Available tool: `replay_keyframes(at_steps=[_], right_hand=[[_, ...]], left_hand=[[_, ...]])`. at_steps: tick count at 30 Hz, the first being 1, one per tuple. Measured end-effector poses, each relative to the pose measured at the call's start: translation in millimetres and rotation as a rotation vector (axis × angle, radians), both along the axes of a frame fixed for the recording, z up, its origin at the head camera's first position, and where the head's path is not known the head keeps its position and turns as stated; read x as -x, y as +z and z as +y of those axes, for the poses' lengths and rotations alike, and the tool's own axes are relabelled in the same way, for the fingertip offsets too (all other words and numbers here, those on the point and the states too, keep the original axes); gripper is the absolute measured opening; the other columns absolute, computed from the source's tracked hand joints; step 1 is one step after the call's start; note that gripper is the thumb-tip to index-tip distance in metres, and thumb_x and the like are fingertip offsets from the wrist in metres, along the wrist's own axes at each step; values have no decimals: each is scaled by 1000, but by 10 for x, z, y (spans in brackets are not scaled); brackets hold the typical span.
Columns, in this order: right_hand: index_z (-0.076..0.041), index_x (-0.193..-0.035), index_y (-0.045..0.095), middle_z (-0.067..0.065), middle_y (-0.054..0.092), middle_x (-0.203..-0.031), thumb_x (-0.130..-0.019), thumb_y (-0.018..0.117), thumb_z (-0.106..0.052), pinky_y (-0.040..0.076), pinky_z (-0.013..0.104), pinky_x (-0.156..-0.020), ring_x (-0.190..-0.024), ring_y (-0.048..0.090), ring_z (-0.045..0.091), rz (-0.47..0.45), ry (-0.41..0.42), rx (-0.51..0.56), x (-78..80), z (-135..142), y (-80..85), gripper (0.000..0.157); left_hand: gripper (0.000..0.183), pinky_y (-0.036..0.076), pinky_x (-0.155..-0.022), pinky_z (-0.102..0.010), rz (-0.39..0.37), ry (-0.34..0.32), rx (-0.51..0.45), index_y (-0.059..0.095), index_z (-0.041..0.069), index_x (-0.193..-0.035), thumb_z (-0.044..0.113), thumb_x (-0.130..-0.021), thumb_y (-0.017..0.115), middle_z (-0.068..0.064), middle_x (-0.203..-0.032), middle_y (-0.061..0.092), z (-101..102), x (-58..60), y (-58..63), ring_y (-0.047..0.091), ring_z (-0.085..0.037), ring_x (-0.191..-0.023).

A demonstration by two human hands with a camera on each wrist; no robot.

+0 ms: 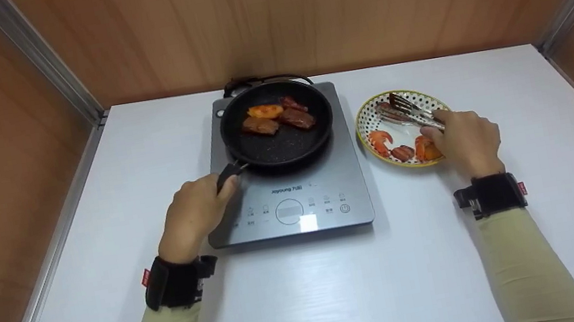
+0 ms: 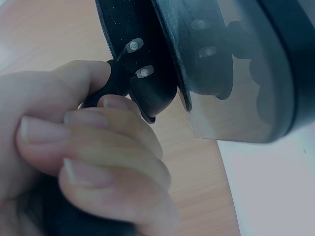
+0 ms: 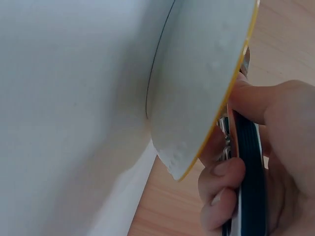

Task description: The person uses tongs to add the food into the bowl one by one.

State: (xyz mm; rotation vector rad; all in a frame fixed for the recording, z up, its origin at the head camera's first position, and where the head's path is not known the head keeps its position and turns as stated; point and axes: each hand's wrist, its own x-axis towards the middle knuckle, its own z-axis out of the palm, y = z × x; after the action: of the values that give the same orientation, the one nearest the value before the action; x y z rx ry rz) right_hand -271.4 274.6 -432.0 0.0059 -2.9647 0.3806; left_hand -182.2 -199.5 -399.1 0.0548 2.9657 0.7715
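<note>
My left hand (image 1: 198, 214) grips the black handle (image 1: 229, 176) of a frying pan (image 1: 280, 147); its curled fingers (image 2: 113, 172) show in the left wrist view. Two browned meat pieces (image 1: 260, 126), an orange slice-like piece (image 1: 265, 111) and a dark red piece (image 1: 291, 103) lie in the pan. At the right, my right hand (image 1: 467, 139) holds metal tongs (image 1: 419, 114), their slotted end over a dotted plate (image 1: 367, 123) with a yellow rim. On that plate are a shrimp (image 1: 379, 142), a small reddish-brown piece (image 1: 402, 153), orange pieces (image 1: 427, 148) and a striped meat piece (image 1: 389, 113).
Under the pan is a grey induction cooker (image 1: 297, 223) with a touch panel at its front. Its black cord (image 1: 279, 77) lies behind it. The white table (image 1: 299, 304) meets wooden panels (image 1: 308, 11) at the back and sides.
</note>
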Motion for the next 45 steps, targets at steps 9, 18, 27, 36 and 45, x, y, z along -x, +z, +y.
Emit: replay_keyframes(at_steps=[9,18,27,36,45], right_hand=[[-8,-146,63,33,67,-127,-105,67,-44,48,60,-72,-105,66,57,-6,-23,-17,6,-27,-21,54],[-11,-146,64,31,67,-129,-105,67,-43,48,58,-74,-102,66,53,-28,-40,-2,-7,-35,-23,53],[-13,-142,68,30,71,-121,-104,68,-39,47,57,-66,-95,68,54,8,-21,-5,-19,11,-19,46],[-13,-143,67,29,70,-124,-105,68,-41,47,57,-71,-98,67,53,-6,-27,4,-8,12,-5,48],[-13,-143,67,29,70,-126,-105,67,-42,48,57,-70,-99,67,53,25,-20,-3,-34,-12,69,48]], left_hand=[[44,36,-58,-35,7,-4,6,53,10,-81,41,-112,52,-6,-73,50,3,1,7,53,-25,-69],[44,37,-59,-36,13,-6,18,53,11,-81,41,-112,52,-6,-73,51,-3,-4,-1,54,-26,-70],[44,35,-58,-36,17,-4,14,53,11,-81,43,-112,52,-6,-73,50,2,-13,10,53,-26,-70],[43,35,-58,-36,12,-1,6,54,10,-83,42,-112,53,-7,-75,53,0,-15,9,53,-26,-70],[43,35,-58,-35,17,-2,12,55,10,-83,42,-112,53,-7,-74,53,0,-7,3,54,-26,-70]])
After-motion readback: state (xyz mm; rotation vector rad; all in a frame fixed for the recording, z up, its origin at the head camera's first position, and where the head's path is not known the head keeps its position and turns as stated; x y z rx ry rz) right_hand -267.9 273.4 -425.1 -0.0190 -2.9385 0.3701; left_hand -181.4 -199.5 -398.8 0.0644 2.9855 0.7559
